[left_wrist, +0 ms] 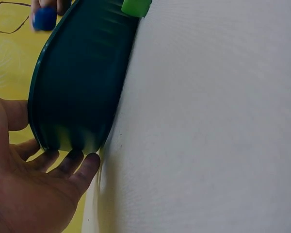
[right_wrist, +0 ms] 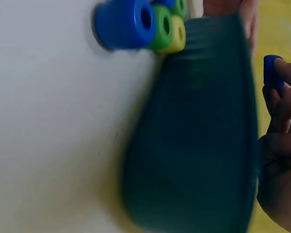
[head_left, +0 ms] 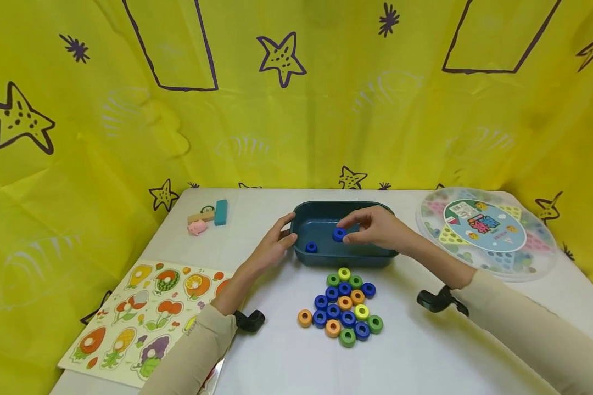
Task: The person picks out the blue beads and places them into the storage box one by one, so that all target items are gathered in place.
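Note:
A dark teal plastic bin [head_left: 346,262] stands on the white table. My left hand [head_left: 272,244] holds it at its left end, thumb at the rim and fingertips against the outside wall, as the left wrist view shows. Over the bin, my right hand [head_left: 380,227] pinches a blue ring bead [head_left: 339,235] between thumb and fingers; the right wrist view shows this bead [right_wrist: 272,73] above the rim. Another blue bead [head_left: 311,248] lies on the bin's floor at the left. In front of the bin sits a cluster of blue, green, orange and yellow beads [head_left: 345,303].
At the left lies a fruit picture board [head_left: 143,323], partly under my left forearm. Behind it are a teal block [head_left: 221,213], a wooden block [head_left: 201,217] and a pink figure [head_left: 197,227]. A round clear case [head_left: 489,233] lies at the right. Yellow curtain [head_left: 296,126] surrounds the table.

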A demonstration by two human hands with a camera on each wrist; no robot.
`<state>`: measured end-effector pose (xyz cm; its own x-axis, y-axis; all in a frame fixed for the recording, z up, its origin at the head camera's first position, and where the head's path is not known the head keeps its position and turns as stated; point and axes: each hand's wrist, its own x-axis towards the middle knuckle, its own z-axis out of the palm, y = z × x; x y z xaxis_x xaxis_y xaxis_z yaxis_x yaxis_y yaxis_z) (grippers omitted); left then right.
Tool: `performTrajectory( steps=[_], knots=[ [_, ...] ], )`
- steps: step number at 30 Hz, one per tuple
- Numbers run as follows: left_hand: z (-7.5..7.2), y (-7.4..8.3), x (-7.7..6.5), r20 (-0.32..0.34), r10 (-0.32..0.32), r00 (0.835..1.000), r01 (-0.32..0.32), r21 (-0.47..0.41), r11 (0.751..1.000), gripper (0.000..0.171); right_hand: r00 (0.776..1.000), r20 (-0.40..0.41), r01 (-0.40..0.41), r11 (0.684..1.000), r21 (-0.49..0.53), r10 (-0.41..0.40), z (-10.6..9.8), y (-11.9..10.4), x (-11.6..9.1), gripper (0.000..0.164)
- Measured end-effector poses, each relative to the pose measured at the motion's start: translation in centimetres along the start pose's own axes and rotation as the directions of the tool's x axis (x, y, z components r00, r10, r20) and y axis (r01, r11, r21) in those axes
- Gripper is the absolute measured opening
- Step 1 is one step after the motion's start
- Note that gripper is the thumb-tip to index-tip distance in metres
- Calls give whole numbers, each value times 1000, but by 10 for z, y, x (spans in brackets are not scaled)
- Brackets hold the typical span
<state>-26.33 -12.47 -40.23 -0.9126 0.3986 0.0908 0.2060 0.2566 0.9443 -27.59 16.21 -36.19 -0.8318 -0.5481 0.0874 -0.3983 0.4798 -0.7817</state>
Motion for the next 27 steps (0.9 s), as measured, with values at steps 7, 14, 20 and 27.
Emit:
performTrajectory(
  steps=[7,14,20,27],
  knots=[
    [3,-22,9,-32,8,999,-8,-9,1000,53,987,141,86,996,-11,-83,18,28,43,27],
    [3,-22,8,-53,-4,999,4,-7,1000,52,962,265,51,997,52,-63,24,41,57,28],
    [3,-23,9,-61,-5,998,6,8,1000,52,947,314,55,998,28,-61,26,45,61,28],
    [3,-22,9,-54,-5,999,6,16,1000,52,943,331,45,999,-2,-42,28,45,61,27]
  ],
)
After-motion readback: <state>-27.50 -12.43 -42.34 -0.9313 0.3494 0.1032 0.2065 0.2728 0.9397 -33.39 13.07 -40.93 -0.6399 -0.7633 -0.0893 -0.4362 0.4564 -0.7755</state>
